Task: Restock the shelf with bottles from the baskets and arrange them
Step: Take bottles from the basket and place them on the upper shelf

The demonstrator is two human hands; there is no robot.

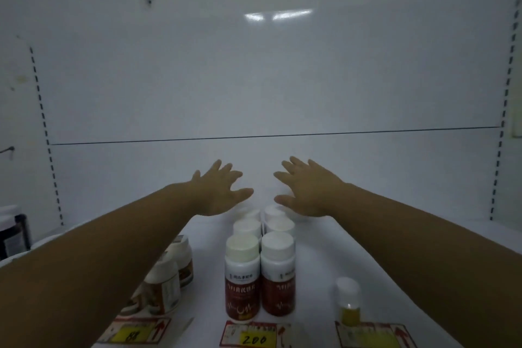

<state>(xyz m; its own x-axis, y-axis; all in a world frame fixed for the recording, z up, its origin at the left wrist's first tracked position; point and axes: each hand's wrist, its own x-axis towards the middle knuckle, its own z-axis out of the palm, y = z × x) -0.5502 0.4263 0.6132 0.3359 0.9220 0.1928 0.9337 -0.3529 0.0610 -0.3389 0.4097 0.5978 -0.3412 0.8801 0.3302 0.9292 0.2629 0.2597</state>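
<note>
White shelf [315,268] runs back to a plain panel, with open board beside the rows. Orange-labelled bottles [169,277] stand at left, front edge. My left hand [220,192] hovers, fingers spread and holding nothing, above the rear red-labelled bottles [260,274]; my right hand [310,189] likewise. A small yellow bottle [348,301] stands apart.

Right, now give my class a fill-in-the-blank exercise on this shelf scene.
The white-capped middle bottles carry dark ___ labels.
The price tag in front of them reads ___.
The small bottle at right holds ___ liquid.
The left hand and right hand each hold ___.
Missing words: red; 200; yellow; nothing.
</note>
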